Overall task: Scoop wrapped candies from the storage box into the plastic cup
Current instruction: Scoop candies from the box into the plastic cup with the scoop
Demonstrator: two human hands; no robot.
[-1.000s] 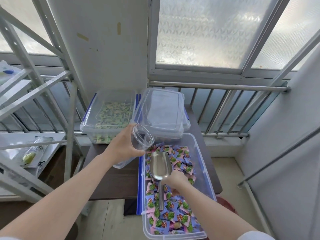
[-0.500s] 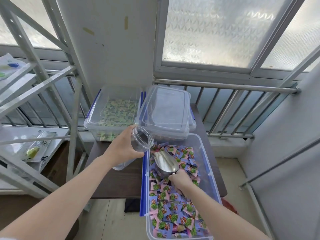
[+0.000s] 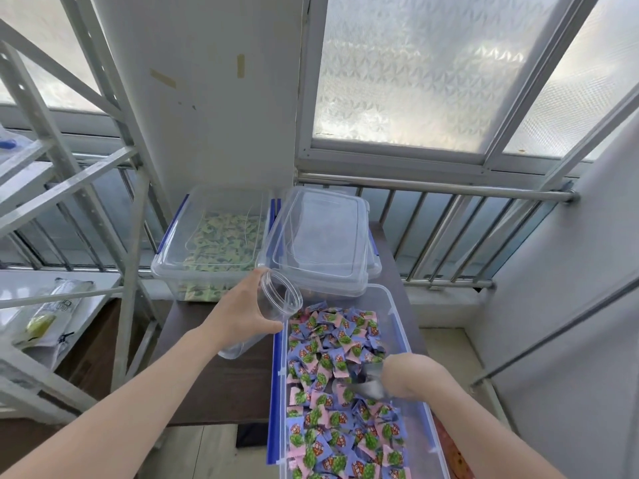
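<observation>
An open clear storage box (image 3: 397, 305) with a blue side rail holds a heap of wrapped candies (image 3: 332, 344) in blue, pink and green. My left hand (image 3: 242, 312) grips a clear plastic cup (image 3: 280, 299), tilted with its mouth toward the box, at the box's far left corner. My right hand (image 3: 408, 375) holds a metal scoop (image 3: 366, 387) with its bowl turned down into the candies at the box's right side. The cup looks empty.
Behind stand a lidded clear box of green candies (image 3: 214, 236) and another clear box under a loose lid (image 3: 321, 243), all on a dark brown table (image 3: 221, 385). A white metal rack (image 3: 69, 188) stands at the left, a railing and window behind.
My right hand has swung the scoop from the box's far middle toward its right side and tipped the bowl down into the candies. My left hand keeps the cup in place.
</observation>
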